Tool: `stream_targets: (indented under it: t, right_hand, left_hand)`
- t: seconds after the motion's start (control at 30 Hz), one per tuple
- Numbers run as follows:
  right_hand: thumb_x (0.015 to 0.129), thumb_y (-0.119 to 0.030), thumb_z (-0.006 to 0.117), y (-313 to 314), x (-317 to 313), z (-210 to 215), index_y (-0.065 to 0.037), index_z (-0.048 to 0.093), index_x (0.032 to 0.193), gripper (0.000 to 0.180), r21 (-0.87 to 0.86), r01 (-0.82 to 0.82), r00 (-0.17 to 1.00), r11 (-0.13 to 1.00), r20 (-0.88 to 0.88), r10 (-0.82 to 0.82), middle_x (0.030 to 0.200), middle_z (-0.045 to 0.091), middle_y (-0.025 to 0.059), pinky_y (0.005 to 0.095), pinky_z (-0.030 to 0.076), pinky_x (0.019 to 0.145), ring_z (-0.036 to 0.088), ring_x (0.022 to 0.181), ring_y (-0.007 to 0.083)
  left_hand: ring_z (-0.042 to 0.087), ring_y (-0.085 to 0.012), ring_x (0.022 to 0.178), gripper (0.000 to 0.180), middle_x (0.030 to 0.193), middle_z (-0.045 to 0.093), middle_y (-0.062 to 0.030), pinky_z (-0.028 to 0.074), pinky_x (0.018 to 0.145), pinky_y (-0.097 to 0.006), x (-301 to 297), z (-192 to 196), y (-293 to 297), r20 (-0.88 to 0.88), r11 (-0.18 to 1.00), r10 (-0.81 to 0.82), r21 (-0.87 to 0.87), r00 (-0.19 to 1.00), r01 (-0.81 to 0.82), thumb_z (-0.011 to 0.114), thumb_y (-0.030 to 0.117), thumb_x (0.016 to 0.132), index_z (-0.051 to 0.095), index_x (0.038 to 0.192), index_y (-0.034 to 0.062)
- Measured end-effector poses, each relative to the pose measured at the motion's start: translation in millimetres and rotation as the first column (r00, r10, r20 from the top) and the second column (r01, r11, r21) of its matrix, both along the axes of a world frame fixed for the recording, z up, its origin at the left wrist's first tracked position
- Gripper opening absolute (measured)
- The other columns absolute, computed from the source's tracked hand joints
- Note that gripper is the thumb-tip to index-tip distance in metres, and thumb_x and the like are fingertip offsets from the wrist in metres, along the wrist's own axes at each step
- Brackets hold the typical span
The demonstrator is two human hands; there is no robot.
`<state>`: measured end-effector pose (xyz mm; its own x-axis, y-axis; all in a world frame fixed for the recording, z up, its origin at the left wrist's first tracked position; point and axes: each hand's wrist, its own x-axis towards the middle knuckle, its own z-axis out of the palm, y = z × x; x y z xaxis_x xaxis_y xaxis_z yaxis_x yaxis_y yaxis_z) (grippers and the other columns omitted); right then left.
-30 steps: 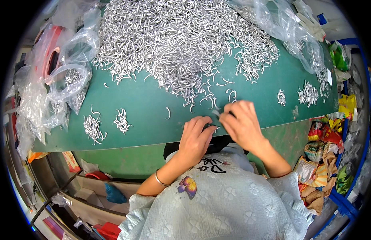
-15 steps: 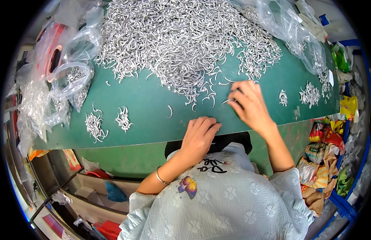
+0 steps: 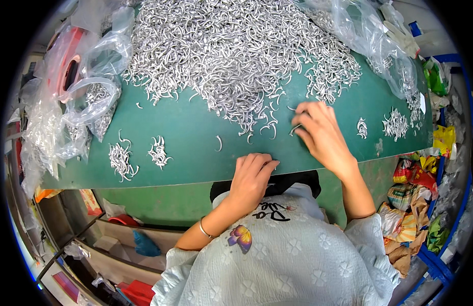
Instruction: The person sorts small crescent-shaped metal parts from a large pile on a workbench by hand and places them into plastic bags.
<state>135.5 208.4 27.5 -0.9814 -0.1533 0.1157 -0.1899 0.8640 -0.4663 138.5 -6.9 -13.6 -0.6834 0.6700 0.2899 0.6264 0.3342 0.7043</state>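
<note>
A big heap of small, curved silver metal pieces (image 3: 226,61) covers the far middle of the green table (image 3: 190,132). My right hand (image 3: 320,132) is bent over the tabletop just right of the heap's near tip. Its fingers are blurred, and a curved silver piece (image 3: 293,130) shows at the thumb and fingertips. Another piece lies by its forefinger. At the table's near edge rests my left hand (image 3: 252,176), fingers curled together; a tiny glint shows at the tips, too small to name. One loose curved piece (image 3: 219,143) lies beyond the left hand.
Small piles of pieces (image 3: 122,161) sit at the left, with others (image 3: 395,124) at the right. Clear plastic bags (image 3: 96,102) and a red-pink object (image 3: 68,69) stand far left. Another clear bag (image 3: 369,41) lies far right. Colourful sacks (image 3: 402,219) fill a blue rack beside the table.
My right hand has shifted slightly right, and the piece at its fingertips is turned differently. My left hand has drawn a little toward me, its fingers still curled.
</note>
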Motion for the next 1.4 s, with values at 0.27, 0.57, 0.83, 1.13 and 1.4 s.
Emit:
stream_targets:
  t: [0.27,0.57,0.83,1.13,1.4]
  right_hand:
    - [0.075,-0.006,0.067,-8,-36,-27,-0.003,0.059,0.088,0.016,0.068,0.092,0.973,0.993,-0.219,-0.075,0.092,0.053,0.0071,0.0361,0.037,0.076,0.049,0.088,0.0256]
    - [0.079,-0.005,0.062,-2,-37,-20,-0.003,0.054,0.081,0.009,0.035,0.132,0.964,0.991,-0.237,-0.12,0.082,0.054,0.01,0.0381,0.036,0.07,0.049,0.081,0.028]
    - [0.078,-0.008,0.065,-35,9,-8,-0.004,0.056,0.081,0.009,-0.167,-0.202,0.974,0.965,0.068,0.215,0.081,0.053,0.0082,0.0375,0.038,0.073,0.049,0.081,0.0272]
    - [0.07,-0.008,0.071,-28,-26,-23,-0.007,0.059,0.09,0.024,-0.07,-0.159,0.981,0.985,-0.127,0.149,0.1,0.052,0.0063,0.0367,0.038,0.077,0.048,0.094,0.0262]
    - [0.07,-0.014,0.072,-50,-42,-10,-0.008,0.06,0.1,0.033,-0.123,-0.286,0.943,0.95,-0.214,0.256,0.111,0.054,0.0082,0.0389,0.041,0.082,0.05,0.102,0.0264]
  left_hand:
    - [0.054,-0.0243,0.085,0.028,0.092,0.056,-0.0079,0.037,0.072,-0.035,-2,3,0,0.002,1.0,-0.003,0.023,1.0,0.003,0.064,-0.005,0.07,0.063,0.097,0.0019]
    - [0.054,-0.0234,0.084,0.028,0.091,0.056,-0.0073,0.037,0.073,-0.035,-1,0,0,-0.005,0.999,0.005,0.035,1.0,-0.005,0.064,-0.005,0.069,0.063,0.096,0.0024]
    - [0.053,-0.0259,0.094,0.035,0.103,0.056,-0.0092,0.038,0.075,-0.035,5,-5,0,0.026,0.99,0.111,0.089,0.993,-0.113,0.065,-0.003,0.072,0.06,0.106,0.0039]
    - [0.053,-0.0253,0.101,0.032,0.105,0.057,-0.0073,0.035,0.078,-0.038,-4,-3,0,-0.084,0.997,-0.038,-0.07,0.996,0.032,0.067,0.002,0.072,0.061,0.104,0.0037]
    - [0.054,-0.028,0.095,0.03,0.099,0.056,-0.0111,0.041,0.077,-0.037,-3,-6,-2,-0.006,0.998,-0.035,0.045,0.999,0.036,0.061,-0.001,0.07,0.061,0.1,-0.0002]
